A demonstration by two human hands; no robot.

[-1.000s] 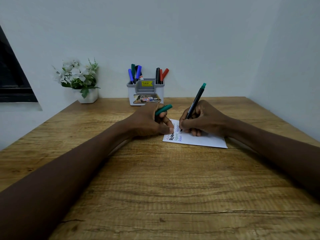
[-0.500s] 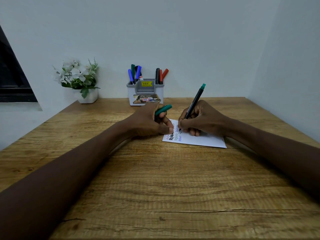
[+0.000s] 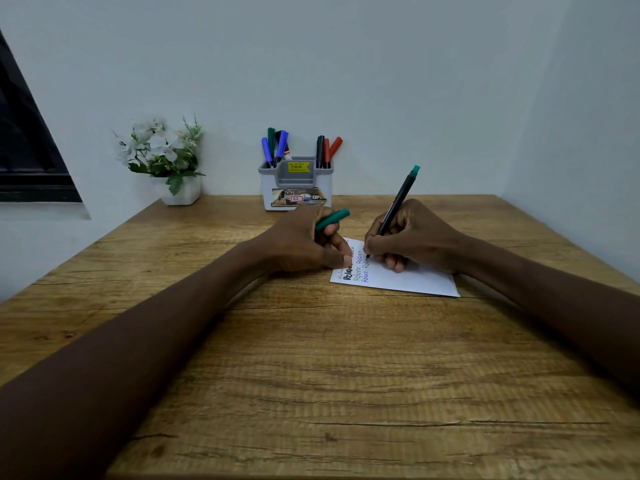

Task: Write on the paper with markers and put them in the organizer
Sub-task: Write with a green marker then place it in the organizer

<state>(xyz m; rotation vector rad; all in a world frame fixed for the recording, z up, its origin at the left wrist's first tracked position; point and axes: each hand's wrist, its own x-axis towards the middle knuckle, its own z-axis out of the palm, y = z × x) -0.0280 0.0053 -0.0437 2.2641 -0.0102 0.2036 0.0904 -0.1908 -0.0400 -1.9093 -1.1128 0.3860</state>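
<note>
Our right hand pinched the marker, tip on the paper; our left hand gripped its cap just leftward.

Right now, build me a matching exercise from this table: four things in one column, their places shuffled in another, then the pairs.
Things
1. green cap
2. green-ended marker
3. flower pot
4. organizer

Places
A. back left of the table
B. right hand, tip on the paper
C. left hand
D. back middle of the table

Pairs: 1-C, 2-B, 3-A, 4-D
</note>
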